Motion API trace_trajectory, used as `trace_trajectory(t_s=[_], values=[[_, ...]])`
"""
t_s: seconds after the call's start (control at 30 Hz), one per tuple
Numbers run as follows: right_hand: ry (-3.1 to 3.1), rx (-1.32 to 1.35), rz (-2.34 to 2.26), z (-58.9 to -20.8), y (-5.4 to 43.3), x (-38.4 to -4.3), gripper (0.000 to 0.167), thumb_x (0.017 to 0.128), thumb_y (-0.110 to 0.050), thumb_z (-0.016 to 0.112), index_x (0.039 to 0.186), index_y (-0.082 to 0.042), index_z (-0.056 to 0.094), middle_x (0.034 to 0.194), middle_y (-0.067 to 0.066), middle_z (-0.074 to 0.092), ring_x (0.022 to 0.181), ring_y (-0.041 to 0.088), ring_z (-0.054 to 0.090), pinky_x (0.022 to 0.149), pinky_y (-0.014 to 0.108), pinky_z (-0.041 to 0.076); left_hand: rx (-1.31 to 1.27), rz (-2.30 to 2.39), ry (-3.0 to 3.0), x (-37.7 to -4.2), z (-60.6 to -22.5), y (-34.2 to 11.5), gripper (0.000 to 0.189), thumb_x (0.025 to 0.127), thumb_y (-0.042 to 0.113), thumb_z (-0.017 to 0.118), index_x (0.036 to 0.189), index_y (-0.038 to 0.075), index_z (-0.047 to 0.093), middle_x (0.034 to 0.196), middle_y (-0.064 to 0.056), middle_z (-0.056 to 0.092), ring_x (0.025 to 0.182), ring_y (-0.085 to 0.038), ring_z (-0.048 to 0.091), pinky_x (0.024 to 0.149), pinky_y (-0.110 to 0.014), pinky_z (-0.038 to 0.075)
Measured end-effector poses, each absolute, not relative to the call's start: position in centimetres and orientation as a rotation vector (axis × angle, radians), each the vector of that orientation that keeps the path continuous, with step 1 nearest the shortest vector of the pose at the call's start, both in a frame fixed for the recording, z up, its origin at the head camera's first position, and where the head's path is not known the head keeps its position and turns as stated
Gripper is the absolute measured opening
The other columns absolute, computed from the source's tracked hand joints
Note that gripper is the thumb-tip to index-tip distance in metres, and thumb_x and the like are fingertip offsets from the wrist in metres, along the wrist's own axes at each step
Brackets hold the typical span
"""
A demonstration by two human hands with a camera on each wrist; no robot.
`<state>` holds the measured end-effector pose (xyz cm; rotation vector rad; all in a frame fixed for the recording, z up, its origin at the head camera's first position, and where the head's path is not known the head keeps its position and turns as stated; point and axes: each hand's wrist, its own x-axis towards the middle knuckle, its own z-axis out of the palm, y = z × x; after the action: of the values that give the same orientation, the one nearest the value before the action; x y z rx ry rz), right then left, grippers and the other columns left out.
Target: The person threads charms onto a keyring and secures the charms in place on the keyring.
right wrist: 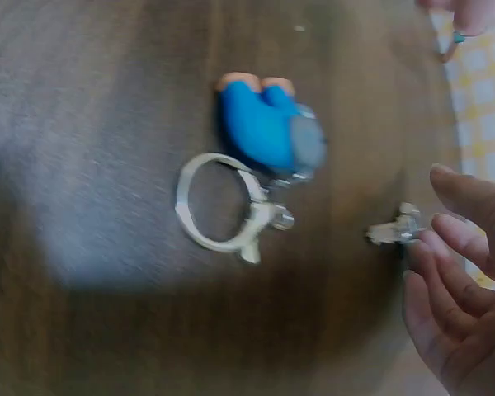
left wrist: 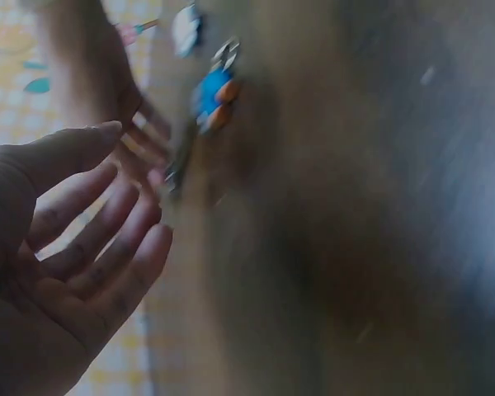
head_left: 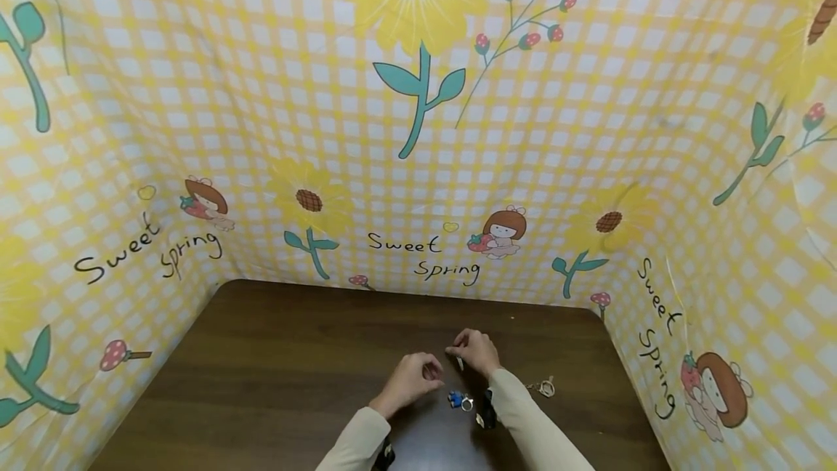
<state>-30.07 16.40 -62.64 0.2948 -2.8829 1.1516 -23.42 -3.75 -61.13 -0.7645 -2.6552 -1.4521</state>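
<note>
A blue charm (right wrist: 260, 128) with orange ends lies on the dark table, attached to a silver key ring (right wrist: 184, 202). My left hand (head_left: 410, 382) is just left of it, thumb and fingers loosely bent and apart, holding nothing. In the left wrist view the same blue charm (left wrist: 210, 95) lies beyond the fingertips. My right hand (head_left: 477, 353) is farther back on the table, its thumb apart from the bent fingers in the right wrist view. A small silver metal piece (right wrist: 392, 229) is right at those fingertips.
Another key ring with a short chain (head_left: 546, 386) lies right of my right forearm. A yellow checked cloth (head_left: 418, 187) with printed flowers rises around the back and sides of the table (head_left: 294, 333). A black wrist device (head_left: 485, 413) is strapped below my right sleeve.
</note>
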Motion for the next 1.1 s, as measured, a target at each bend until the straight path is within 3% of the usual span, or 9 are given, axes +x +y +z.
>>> trace_trajectory(t_s=[0.17,0.3,0.43,0.57,0.8,0.97,1.1], values=[[-2.878,0.273,1.135,-63.2,15.6,-29.8,0.022,0.086,-0.02,0.09,0.088,-0.007,0.072,0.075,-0.001,0.068,0.062,0.013,0.059,0.06,0.035,0.051,-0.77,-1.331,-2.717,-22.4,-62.9,-1.8,0.033,0.075,0.006,0.095,0.1,0.0,0.075,0.092,-0.007,0.066,0.081,-0.019,0.063,0.072,-0.026,0.053],[-2.888,0.279,1.083,-63.6,15.2,-29.7,0.018,0.087,-0.017,0.089,0.085,-0.009,0.072,0.071,-0.004,0.065,0.06,0.012,0.058,0.059,0.035,0.051,-0.764,-1.207,-2.791,-21.7,-63.8,-0.3,0.042,0.073,0.02,0.099,0.106,0.006,0.076,0.1,-0.002,0.063,0.091,-0.016,0.057,0.079,-0.03,0.052],[-2.893,0.276,1.049,-63.8,15.0,-29.8,0.016,0.088,-0.011,0.087,0.082,-0.009,0.073,0.069,-0.004,0.064,0.059,0.012,0.057,0.059,0.035,0.051,-0.748,-1.21,-2.831,-21.3,-64.4,0.8,0.039,0.077,0.025,0.098,0.108,0.011,0.078,0.102,0.001,0.059,0.089,-0.012,0.052,0.078,-0.031,0.051],[-2.874,0.291,1.036,-64.0,15.0,-29.9,0.014,0.089,-0.008,0.086,0.081,-0.009,0.074,0.07,-0.003,0.066,0.06,0.014,0.059,0.059,0.035,0.053,-0.723,-1.172,-2.845,-21.4,-64.9,1.5,0.029,0.08,0.024,0.096,0.103,0.017,0.08,0.099,0.005,0.055,0.086,-0.01,0.048,0.077,-0.03,0.049],[-2.836,0.333,1.055,-64.1,15.0,-29.9,0.013,0.089,-0.005,0.084,0.083,-0.007,0.072,0.072,-0.002,0.065,0.061,0.013,0.059,0.058,0.032,0.052,-0.725,-1.005,-2.78,-21.3,-65.4,2.1,0.023,0.076,0.025,0.098,0.09,0.021,0.081,0.092,0.008,0.053,0.084,-0.008,0.046,0.076,-0.028,0.048],[-2.812,0.284,1.147,-64.6,15.1,-29.8,0.018,0.088,-0.005,0.086,0.092,-0.004,0.069,0.086,0.006,0.06,0.072,0.019,0.058,0.066,0.036,0.053,-0.704,-0.994,-2.758,-21.5,-65.9,2.3,0.021,0.075,0.025,0.098,0.083,0.021,0.078,0.089,0.01,0.053,0.083,-0.008,0.045,0.074,-0.029,0.046],[-2.799,0.214,1.133,-64.7,15.2,-29.8,0.021,0.088,-0.008,0.088,0.088,-0.003,0.067,0.092,0.01,0.055,0.075,0.024,0.058,0.072,0.041,0.055,-0.693,-1.009,-2.802,-21.6,-65.4,2.6,0.021,0.076,0.021,0.097,0.08,0.019,0.076,0.09,0.01,0.053,0.086,-0.009,0.045,0.075,-0.03,0.042]])
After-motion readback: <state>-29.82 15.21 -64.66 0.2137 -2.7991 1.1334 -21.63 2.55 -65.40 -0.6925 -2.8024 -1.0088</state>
